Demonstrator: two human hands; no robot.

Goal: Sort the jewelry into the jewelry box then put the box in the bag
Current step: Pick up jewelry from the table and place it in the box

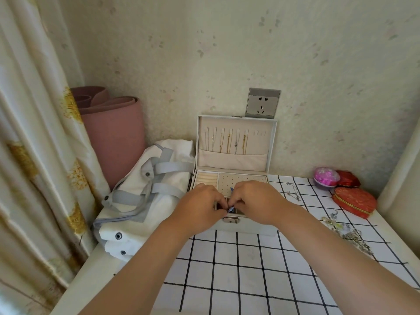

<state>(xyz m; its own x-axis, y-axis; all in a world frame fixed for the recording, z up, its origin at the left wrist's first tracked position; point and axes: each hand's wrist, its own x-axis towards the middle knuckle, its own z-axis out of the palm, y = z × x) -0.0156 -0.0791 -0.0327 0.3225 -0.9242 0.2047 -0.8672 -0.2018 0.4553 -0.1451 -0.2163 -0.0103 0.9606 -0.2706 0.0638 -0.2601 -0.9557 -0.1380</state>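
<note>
A: Your left hand (200, 201) and right hand (256, 198) meet over the front half of the open jewelry box (236, 160). Both are knuckles up with the fingers curled in.

B: Between your fingertips (227, 204) sits a small blue piece (231, 209). You pinch it from both sides, with your left fingers on its left and your right fingers on its right and top. It is too small to say what kind of jewelry it is.

A: You hold it just over the front compartments of the box, right behind the metal clasp (231, 220). I cannot tell whether it touches the lining there, because your hands cover that part.

B: The box stands at the back edge of the table (91, 269). Its lid is upright against the wall, and necklaces (229, 142) hang in a row inside the lid.

A: Your bag (145, 196) lies along the left edge of the table, just beside the box's left side, with its straps on top.

B: On your right a thin chain (293, 193) lies on the checked cloth (250, 269) near the box. A heap of loose jewelry (345, 233) lies by the right edge, well apart from your hands.

A: In the back right corner sits a red heart-shaped case (354, 201), with a pink round case (326, 176) behind it.
</note>
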